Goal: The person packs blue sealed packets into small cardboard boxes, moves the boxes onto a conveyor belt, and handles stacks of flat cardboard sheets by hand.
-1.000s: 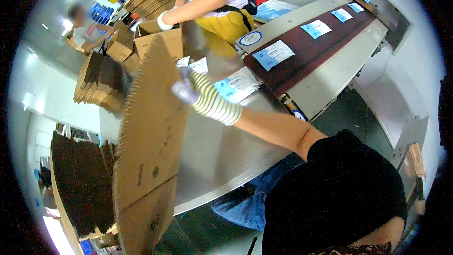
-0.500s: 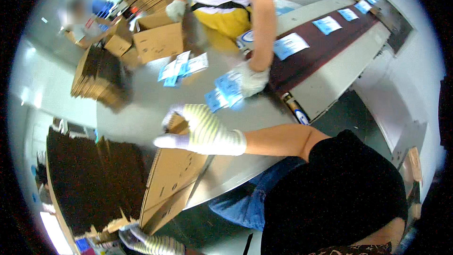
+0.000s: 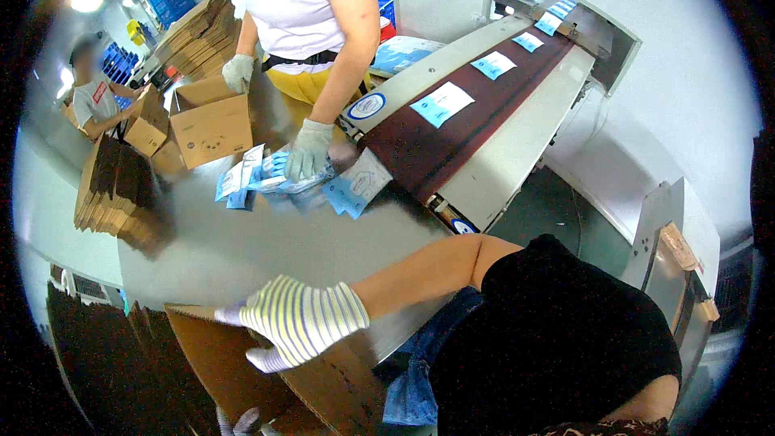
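A brown cardboard box (image 3: 211,353), partly opened out, stands tilted at the near left edge of the metal table. Across its upper edge lies my right hand (image 3: 303,323) in a striped knit glove, fingers on one side and thumb on the other, gripping the cardboard. At the bottom of the view, fingertips of my left hand (image 3: 239,421) press round the box's lower part; the rest of that hand is cut off or hidden.
A co-worker's gloved hand (image 3: 309,149) rests on blue-and-white packets (image 3: 270,171) on the metal table (image 3: 242,250). A conveyor belt (image 3: 387,141) carries more packets. Flattened cartons (image 3: 113,194), a dark cardboard stack (image 3: 121,355) and an open carton (image 3: 214,125) stand leftward.
The flat folded cardboard has opened into a box shape. My right hand has moved down and left in view with it. The co-worker's hand has shifted packets left toward the pile.
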